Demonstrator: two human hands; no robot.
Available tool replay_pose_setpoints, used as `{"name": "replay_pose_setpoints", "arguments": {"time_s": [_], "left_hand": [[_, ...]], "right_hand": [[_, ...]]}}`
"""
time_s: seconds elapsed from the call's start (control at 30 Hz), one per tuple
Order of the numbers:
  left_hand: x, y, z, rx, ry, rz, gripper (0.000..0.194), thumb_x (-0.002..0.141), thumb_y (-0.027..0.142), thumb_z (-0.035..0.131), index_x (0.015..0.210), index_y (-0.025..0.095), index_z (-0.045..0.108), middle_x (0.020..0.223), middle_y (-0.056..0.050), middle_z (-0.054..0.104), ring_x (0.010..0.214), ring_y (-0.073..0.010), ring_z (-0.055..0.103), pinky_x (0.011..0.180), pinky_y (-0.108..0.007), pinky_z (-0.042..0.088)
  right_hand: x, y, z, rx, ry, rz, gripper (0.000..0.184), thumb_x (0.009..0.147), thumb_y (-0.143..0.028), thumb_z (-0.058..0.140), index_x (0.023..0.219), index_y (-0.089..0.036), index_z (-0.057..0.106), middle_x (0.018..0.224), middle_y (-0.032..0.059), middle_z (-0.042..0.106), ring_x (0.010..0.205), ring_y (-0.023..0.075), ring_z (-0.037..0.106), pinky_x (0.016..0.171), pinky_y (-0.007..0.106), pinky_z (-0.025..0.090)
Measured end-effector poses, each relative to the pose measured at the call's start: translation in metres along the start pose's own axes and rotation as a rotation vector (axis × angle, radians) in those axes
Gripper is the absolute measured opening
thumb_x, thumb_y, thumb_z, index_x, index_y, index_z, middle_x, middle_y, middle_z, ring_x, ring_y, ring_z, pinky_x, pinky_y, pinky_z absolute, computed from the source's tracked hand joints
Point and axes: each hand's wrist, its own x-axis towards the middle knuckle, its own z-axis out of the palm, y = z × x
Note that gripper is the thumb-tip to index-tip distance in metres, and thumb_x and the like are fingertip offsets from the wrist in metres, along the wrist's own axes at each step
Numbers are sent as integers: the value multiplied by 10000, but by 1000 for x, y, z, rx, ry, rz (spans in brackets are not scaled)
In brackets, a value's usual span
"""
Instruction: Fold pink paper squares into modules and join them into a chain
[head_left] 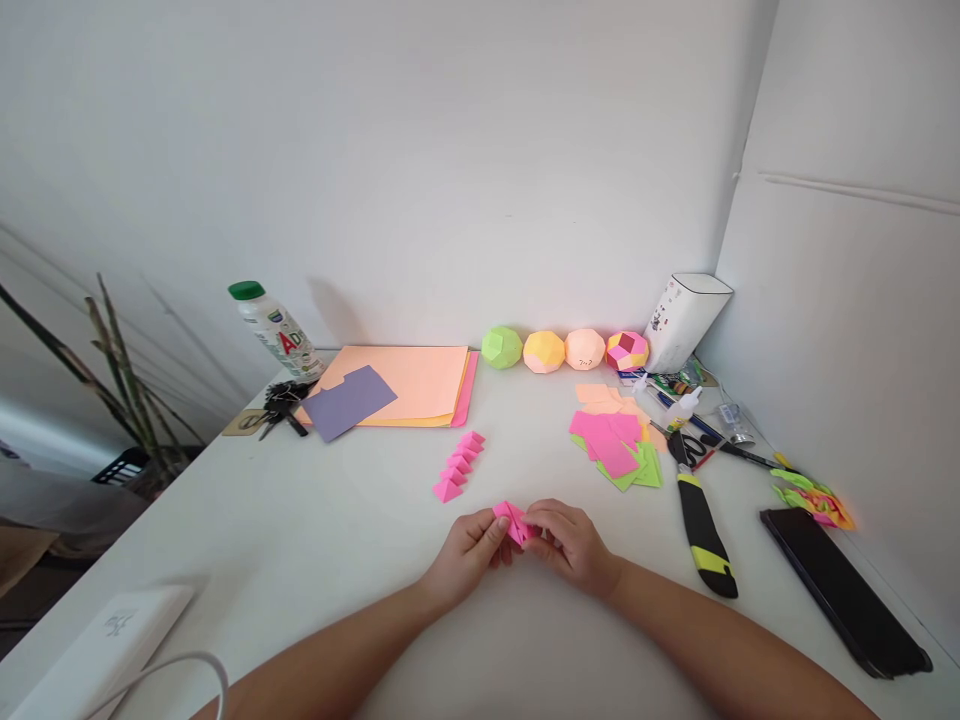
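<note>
Between my two hands, near the front middle of the table, is a small pink folded paper piece (511, 520). My left hand (472, 548) pinches it from the left, thumb on top. From the right, my right hand (574, 545) grips the same piece with its fingertips, which hide part of it. Just beyond my left hand stands a slanting row of several pink folded paper units (459, 468). Pink paper pieces (611, 440) lie in a loose heap on green paper pieces (646, 468), farther off to the right.
Four-sided stacks aside, several paper balls (543, 351) line the wall. Peach sheets (405, 380) with a purple paper (351, 402) lie back left, beside a bottle (277, 330) and keys (283, 405). A utility knife (703, 535) and a phone (844, 590) lie right; a white box (105, 650) front left.
</note>
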Motion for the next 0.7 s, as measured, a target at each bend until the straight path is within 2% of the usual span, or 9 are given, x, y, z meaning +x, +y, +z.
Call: {"name": "replay_pose_setpoints", "arguments": {"time_s": [0.17, 0.3, 0.43, 0.6, 0.7], "left_hand": [[0, 0, 2, 7, 10, -3, 440, 861, 519, 434, 651, 155, 562, 548, 11, 530, 514, -111, 438, 525, -232, 365], [0, 1, 4, -2, 14, -23, 463, 865, 519, 425, 675, 141, 611, 556, 3, 534, 524, -115, 446, 533, -235, 370], [1, 3, 4, 5, 31, -42, 467, 859, 525, 430, 664, 142, 611, 552, 7, 521, 522, -115, 451, 527, -235, 377], [2, 3, 5, -46, 63, -13, 367, 846, 497, 478, 739, 161, 582, 628, 12, 538, 523, -105, 467, 502, -225, 386], [3, 2, 5, -96, 87, -29, 322, 828, 483, 518, 791, 167, 564, 598, 27, 534, 503, -103, 479, 493, -224, 397]], "right_hand": [[0, 1, 0, 40, 7, 18, 190, 858, -320, 560, 981, -175, 565, 802, 77, 603, 672, 144, 565, 486, 208, 488], [2, -1, -1, 47, 20, 35, 112, 881, -230, 496, 932, -175, 579, 790, 80, 613, 669, 145, 575, 485, 211, 484], [4, -1, -1, 36, 47, 57, 111, 872, -176, 491, 900, -175, 598, 775, 82, 623, 666, 153, 587, 519, 239, 491], [6, -2, -2, 71, 20, 74, 145, 875, -156, 466, 875, -179, 609, 699, 56, 610, 621, 143, 567, 534, 247, 484], [7, -4, -2, 73, -15, 86, 155, 880, -171, 454, 870, -185, 608, 698, 51, 615, 619, 143, 564, 544, 252, 486]]}}
